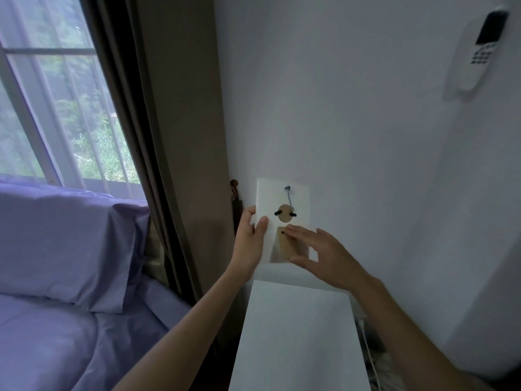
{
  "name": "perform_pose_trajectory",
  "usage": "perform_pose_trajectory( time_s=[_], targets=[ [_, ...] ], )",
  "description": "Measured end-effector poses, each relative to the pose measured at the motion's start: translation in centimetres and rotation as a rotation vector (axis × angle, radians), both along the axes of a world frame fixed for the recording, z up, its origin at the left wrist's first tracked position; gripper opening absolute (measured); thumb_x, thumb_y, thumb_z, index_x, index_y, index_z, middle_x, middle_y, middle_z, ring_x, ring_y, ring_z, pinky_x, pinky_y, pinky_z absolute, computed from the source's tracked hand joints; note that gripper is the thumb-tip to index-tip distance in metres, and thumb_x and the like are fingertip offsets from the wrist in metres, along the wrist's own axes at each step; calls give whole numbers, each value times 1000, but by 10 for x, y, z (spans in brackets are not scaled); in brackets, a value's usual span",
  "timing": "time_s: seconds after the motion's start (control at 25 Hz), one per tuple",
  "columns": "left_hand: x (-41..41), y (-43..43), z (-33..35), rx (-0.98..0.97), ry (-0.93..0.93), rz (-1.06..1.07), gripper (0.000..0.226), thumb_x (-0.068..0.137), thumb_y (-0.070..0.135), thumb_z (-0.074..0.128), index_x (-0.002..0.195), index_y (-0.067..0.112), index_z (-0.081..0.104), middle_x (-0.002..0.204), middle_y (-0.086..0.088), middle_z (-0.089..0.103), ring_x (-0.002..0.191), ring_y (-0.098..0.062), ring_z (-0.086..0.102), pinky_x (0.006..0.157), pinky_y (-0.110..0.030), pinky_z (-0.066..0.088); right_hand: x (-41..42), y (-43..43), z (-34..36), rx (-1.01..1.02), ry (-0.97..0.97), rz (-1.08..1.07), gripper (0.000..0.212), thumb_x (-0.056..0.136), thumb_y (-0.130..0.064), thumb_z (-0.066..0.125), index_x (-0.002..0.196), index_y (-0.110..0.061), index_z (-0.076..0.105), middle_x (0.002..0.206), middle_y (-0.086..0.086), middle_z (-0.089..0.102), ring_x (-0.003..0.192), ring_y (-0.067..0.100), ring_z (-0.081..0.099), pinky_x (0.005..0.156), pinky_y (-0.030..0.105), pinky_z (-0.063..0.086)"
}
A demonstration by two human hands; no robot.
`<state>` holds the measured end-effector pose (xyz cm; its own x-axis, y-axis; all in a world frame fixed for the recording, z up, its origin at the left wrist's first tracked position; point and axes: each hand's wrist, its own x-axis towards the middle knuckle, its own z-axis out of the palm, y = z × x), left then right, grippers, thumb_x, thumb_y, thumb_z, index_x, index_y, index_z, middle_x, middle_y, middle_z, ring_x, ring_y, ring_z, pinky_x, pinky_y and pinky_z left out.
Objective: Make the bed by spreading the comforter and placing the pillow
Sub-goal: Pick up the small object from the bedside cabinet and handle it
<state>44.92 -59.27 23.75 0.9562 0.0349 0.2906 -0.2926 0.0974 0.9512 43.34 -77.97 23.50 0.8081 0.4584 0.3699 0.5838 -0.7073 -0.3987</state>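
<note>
A lavender pillow leans upright against the window sill at the left, at the head of the bed. Below it the lavender comforter lies over the bed with soft folds. My left hand grips the left edge of a white card that carries tan cut-out shapes and stands against the wall. My right hand is spread flat, its fingertips on the card's lower tan shape. Both hands are away from the bedding, to its right.
A white bedside cabinet stands below the card, between bed and wall. A dark curtain hangs beside the window. A remote in a white holder is fixed on the wall. A white cable runs down the cabinet's right.
</note>
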Motion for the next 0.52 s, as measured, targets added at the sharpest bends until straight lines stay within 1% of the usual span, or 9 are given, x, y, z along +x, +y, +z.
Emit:
perform_pose_trajectory(
  time_s=[0.04, 0.12, 0.2, 0.24, 0.32, 0.36, 0.4, 0.44, 0.52],
  targets=[
    [0, -2, -4, 116, -38, 32, 23, 100, 22, 45, 122, 18, 45, 102, 5, 64, 80, -3, 68, 68, -26, 59, 1, -1, 3, 146, 126, -29, 52, 91, -41, 55, 140, -30, 42, 145, -17, 41, 134, 0, 37, 116, 28, 24],
    [-2, -11, -13, 319, -93, 91, 27, 99, 26, 44, 126, 22, 44, 108, 2, 65, 85, -10, 69, 70, -36, 61, 7, 0, 12, 527, 255, -190, 43, 92, -38, 56, 134, -32, 48, 139, -14, 48, 127, 7, 47, 111, 33, 36],
    [-3, -22, -24, 522, -164, 177, 32, 100, 33, 40, 131, 26, 41, 112, -3, 66, 85, -16, 69, 66, -39, 61, 15, 3, 27, 919, 492, -316, 41, 94, -49, 47, 131, -30, 48, 135, -3, 53, 120, 18, 53, 104, 42, 43],
    [-5, -29, -30, 602, -212, 219, 34, 100, 35, 39, 133, 27, 40, 109, -5, 67, 81, -18, 69, 65, -39, 61, 20, 3, 32, 1066, 629, -308, 48, 92, -54, 44, 131, -26, 49, 131, 2, 55, 117, 23, 55, 102, 47, 44],
    [-11, -39, -39, 731, -358, 306, 38, 98, 31, 45, 135, 22, 43, 97, -8, 70, 67, -19, 67, 58, -35, 60, 26, 2, 40, 1169, 785, -250, 60, 87, -62, 47, 126, -18, 55, 115, 6, 63, 109, 27, 61, 100, 49, 46],
    [-13, -44, -43, 803, -438, 331, 40, 95, 26, 54, 134, 17, 47, 94, -10, 72, 62, -19, 67, 54, -32, 59, 27, 3, 42, 1165, 806, -228, 60, 84, -63, 51, 119, -15, 59, 106, 7, 65, 102, 26, 63, 97, 48, 48],
    [-12, -48, -48, 873, -506, 348, 45, 89, 20, 63, 131, 14, 49, 97, -11, 73, 60, -19, 68, 51, -29, 58, 26, 5, 42, 1159, 801, -209, 55, 83, -59, 56, 112, -13, 62, 98, 8, 66, 94, 26, 65, 92, 45, 51],
    [-11, -51, -52, 929, -542, 360, 52, 82, 17, 71, 129, 12, 51, 104, -12, 72, 65, -19, 71, 52, -28, 59, 26, 7, 41, 1149, 773, -197, 45, 85, -51, 60, 106, -11, 63, 95, 11, 66, 88, 25, 66, 87, 42, 54],
    [-6, -53, -57, 968, -589, 381, 57, 77, 18, 77, 128, 15, 52, 120, -8, 68, 85, -21, 74, 60, -33, 62, 26, 7, 39, 1139, 692, -185, 23, 92, -28, 57, 102, -8, 62, 100, 17, 63, 83, 24, 65, 77, 36, 56]
  ],
)
